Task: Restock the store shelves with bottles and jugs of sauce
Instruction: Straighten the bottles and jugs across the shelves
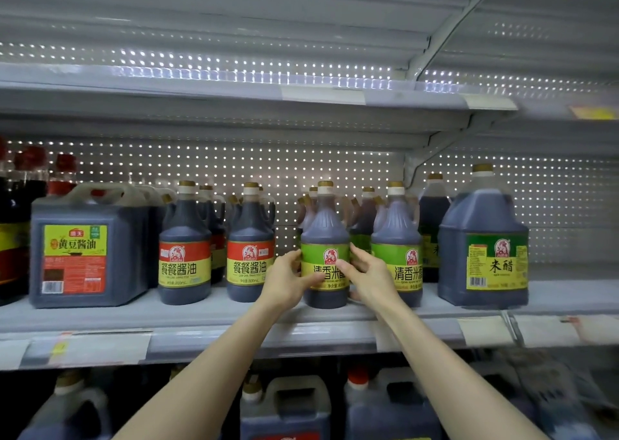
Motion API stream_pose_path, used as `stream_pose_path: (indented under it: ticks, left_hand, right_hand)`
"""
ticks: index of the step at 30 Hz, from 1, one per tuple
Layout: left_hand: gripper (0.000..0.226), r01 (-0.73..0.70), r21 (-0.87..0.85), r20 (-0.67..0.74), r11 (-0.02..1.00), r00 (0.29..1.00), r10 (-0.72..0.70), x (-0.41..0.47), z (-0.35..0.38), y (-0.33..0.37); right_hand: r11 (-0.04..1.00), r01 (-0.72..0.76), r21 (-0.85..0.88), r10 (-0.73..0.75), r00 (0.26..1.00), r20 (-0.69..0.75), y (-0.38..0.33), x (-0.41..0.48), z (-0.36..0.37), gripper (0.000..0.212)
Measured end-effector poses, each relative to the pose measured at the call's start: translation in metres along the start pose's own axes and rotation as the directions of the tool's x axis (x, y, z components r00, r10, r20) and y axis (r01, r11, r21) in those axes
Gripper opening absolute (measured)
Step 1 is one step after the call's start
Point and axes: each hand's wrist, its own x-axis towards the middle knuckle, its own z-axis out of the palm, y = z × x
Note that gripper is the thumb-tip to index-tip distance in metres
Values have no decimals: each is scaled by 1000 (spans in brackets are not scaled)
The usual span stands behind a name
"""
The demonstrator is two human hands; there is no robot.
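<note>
Head: upright dark-filled bottle (pixel 325 225), green-labelled, gold-capped, white-collared.

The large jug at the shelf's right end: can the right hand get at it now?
Probably yes, once freed: the right hand holds the green-label bottle, but the jug stands at the shelf front, nothing before it.

We hold the green-label bottle (pixel 324 238) upright on the shelf (pixel 214 309), our left hand (pixel 287 280) on its left side and our right hand (pixel 367 277) on its right. A matching bottle (pixel 397 235) stands just right of it, a red-label bottle (pixel 250 238) left.
</note>
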Motion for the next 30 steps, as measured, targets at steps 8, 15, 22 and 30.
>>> stream_pose_path:
  ticks: [8, 15, 22, 30]
  left_hand:
    - [56, -1, 45, 7, 999, 1000, 1, 13, -3, -6]
    - [56, 32, 27, -11, 999, 999, -32, 21, 1, -11]
    - [56, 66, 8, -9, 998, 998, -66, 29, 4, -12]
    - [62, 83, -20, -9, 996, 996, -84, 35, 8, -18]
  right_hand:
    - [999, -24, -24, 23, 999, -22, -2, 7, 7, 59]
    - [998, -39, -51, 38, 999, -19, 7, 19, 8, 62]
    - [993, -31, -111, 29, 999, -19, 14, 31, 13, 60]
    - [989, -20, -146, 20, 1000, -5, 22, 39, 18, 54]
